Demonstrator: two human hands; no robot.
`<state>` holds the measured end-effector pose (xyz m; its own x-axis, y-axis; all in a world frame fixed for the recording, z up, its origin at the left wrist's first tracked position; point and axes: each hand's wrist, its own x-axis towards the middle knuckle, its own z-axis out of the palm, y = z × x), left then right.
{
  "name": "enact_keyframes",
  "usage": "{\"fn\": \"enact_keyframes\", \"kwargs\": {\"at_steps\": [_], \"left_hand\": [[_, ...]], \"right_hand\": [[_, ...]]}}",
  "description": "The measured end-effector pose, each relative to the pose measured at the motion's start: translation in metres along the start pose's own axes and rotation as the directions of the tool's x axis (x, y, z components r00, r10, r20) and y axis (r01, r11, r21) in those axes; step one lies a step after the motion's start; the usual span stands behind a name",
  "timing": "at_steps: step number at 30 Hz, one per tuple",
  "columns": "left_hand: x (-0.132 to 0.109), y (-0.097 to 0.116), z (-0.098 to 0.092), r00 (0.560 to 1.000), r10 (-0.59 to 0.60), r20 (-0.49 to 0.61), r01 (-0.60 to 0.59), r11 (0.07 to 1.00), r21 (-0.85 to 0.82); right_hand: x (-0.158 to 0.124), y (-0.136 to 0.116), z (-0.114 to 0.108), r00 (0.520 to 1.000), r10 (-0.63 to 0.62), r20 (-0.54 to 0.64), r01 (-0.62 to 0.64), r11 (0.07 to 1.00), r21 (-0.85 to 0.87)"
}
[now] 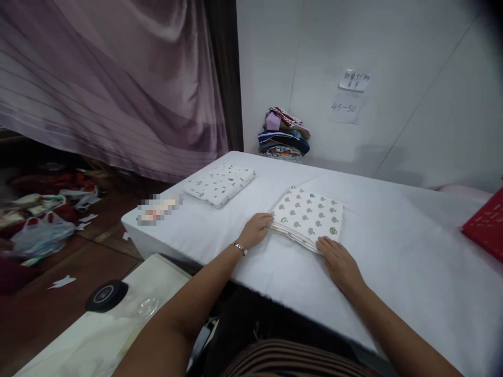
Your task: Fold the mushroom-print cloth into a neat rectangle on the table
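Observation:
A folded white cloth [308,213] with grey tree-like prints and a few green and red marks lies on the white-covered table [393,251]. At its left front corner is my left hand [256,229], wearing a metal band on the wrist, with its fingers together against the cloth's edge. My right hand [341,262] rests with outstretched fingers on the cloth's front right corner. To the left lies another folded white cloth [220,183] with small dark prints, touched by neither hand.
Folded clothes [285,133] are stacked behind the table by the wall. A red item [485,225] sits at the right edge. A black round object [107,296] is on a lower white surface [157,283] at left. A pinkish curtain [157,78] hangs behind; plastic bags [43,233] lie far left.

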<state>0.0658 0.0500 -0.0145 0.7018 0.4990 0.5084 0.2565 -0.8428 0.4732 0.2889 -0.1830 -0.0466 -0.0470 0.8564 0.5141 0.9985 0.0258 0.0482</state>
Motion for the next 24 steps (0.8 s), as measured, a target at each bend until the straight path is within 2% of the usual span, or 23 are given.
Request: {"fn": "enact_keyframes", "kwargs": {"at_steps": [3,5,8,10,14,17,19,21,24], "left_hand": [[0.005,0.012,-0.002,0.985,-0.097,-0.143,0.094,0.995,-0.027],[0.009,0.021,-0.001,0.983,-0.035,-0.181,0.04,0.999,0.02],[0.009,0.026,0.004,0.989,0.138,-0.047,-0.131,0.984,0.121],[0.005,0.02,0.009,0.987,0.157,0.02,-0.158,0.98,0.125],[-0.005,-0.001,0.014,0.996,-0.034,-0.087,0.037,0.999,0.025],[-0.009,-0.01,0.012,0.953,-0.227,-0.2,0.218,0.974,-0.067],[-0.009,-0.01,0.01,0.924,-0.305,-0.23,0.288,0.952,-0.107],[-0.009,-0.007,0.007,0.931,-0.295,-0.216,0.281,0.955,-0.093],[-0.006,-0.002,0.002,0.974,-0.155,-0.167,0.165,0.985,0.048]], "right_hand": [[0.0,0.001,0.003,1.0,0.005,-0.009,-0.005,1.0,0.009],[0.0,0.001,0.004,1.0,0.0,-0.019,0.0,1.0,0.013],[-0.001,0.001,0.003,1.0,-0.015,-0.026,0.015,1.0,0.005],[-0.001,0.001,0.002,1.0,-0.02,-0.022,0.02,1.0,-0.002],[-0.002,0.0,0.0,1.0,-0.017,-0.017,0.017,1.0,-0.001],[-0.002,-0.001,-0.001,0.999,-0.005,-0.032,0.006,1.0,0.011],[-0.001,-0.002,-0.001,0.999,-0.003,-0.039,0.004,1.0,0.022],[0.0,-0.003,-0.002,0.999,-0.004,-0.041,0.005,0.999,0.032],[0.001,-0.004,-0.003,0.999,-0.002,-0.045,0.005,0.999,0.049]]}}
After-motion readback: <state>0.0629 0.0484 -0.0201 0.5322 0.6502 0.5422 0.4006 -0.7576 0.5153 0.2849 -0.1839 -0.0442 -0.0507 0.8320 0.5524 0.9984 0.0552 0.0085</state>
